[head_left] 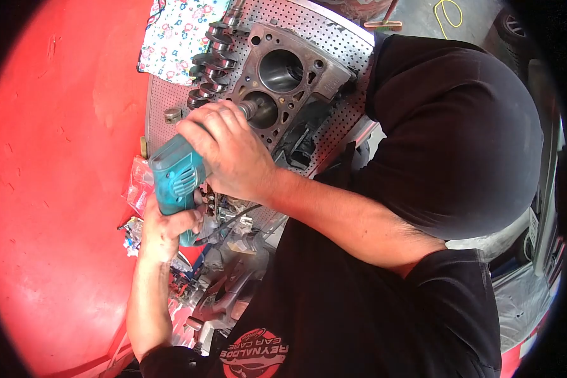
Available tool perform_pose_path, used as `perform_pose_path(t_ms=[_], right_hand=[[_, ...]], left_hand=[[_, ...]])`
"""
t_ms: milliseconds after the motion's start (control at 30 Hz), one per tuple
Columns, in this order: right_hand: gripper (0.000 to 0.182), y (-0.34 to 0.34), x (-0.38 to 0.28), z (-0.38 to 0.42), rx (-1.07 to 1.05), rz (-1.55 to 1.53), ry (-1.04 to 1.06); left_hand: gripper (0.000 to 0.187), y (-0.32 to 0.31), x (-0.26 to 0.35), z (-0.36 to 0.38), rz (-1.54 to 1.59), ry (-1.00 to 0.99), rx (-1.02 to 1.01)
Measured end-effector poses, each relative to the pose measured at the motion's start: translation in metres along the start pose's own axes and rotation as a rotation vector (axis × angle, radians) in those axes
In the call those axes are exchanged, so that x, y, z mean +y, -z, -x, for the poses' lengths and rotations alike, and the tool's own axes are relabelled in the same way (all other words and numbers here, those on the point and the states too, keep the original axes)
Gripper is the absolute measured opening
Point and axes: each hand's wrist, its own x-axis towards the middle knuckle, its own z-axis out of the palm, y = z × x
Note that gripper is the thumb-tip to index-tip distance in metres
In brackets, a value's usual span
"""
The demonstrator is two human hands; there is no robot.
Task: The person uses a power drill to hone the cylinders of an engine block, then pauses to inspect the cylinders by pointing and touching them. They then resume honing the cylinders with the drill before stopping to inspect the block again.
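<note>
A teal power drill (177, 169) is gripped in both hands. My left hand (162, 225) is closed around its handle. Over the front of the drill body wraps my right hand (236, 151), close behind the chuck (248, 109). The chuck points into the lower cylinder bore (264, 116) of a metal engine block (274, 97); whatever is fitted in the chuck is hard to make out. A second bore (281, 70) beside it is open to view. Along the block's left side lies a crankshaft (215, 63).
Beneath the block is a perforated metal bench top (321, 28). A flowered cloth (179, 41) and a small piston (172, 115) lie near the crankshaft. Cluttered parts (233, 271) fill the area below the drill. A large black-clothed shape (460, 132) bulges at right; a red surface (50, 189) spans the left.
</note>
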Motion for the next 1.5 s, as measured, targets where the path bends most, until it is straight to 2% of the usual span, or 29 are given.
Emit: perform_pose_path(t_ms=[233,833,933,1033,1133,1500], right_hand=[[0.073,-0.004,0.01,0.008,-0.06,0.056,-0.064],[0.074,-0.008,0.019,0.02,0.032,0.118,-0.09],[0.088,-0.007,0.021,0.02,0.055,0.104,-0.081],[0.088,-0.004,0.02,0.02,0.043,0.082,-0.104],[0.078,0.0,0.02,0.022,0.002,0.086,-0.138],[0.075,-0.005,0.022,0.029,0.055,0.134,-0.086]], left_hand=[[0.033,-0.004,-0.008,-0.015,-0.008,-0.012,-0.011],[0.03,-0.006,-0.016,-0.04,-0.067,-0.035,-0.097],[0.028,-0.009,-0.015,-0.041,-0.067,-0.036,-0.081],[0.026,-0.01,-0.015,-0.043,-0.111,-0.035,-0.071],[0.023,-0.01,-0.014,-0.045,-0.141,-0.03,-0.079],[0.017,-0.012,-0.013,-0.063,-0.283,-0.002,-0.106]])
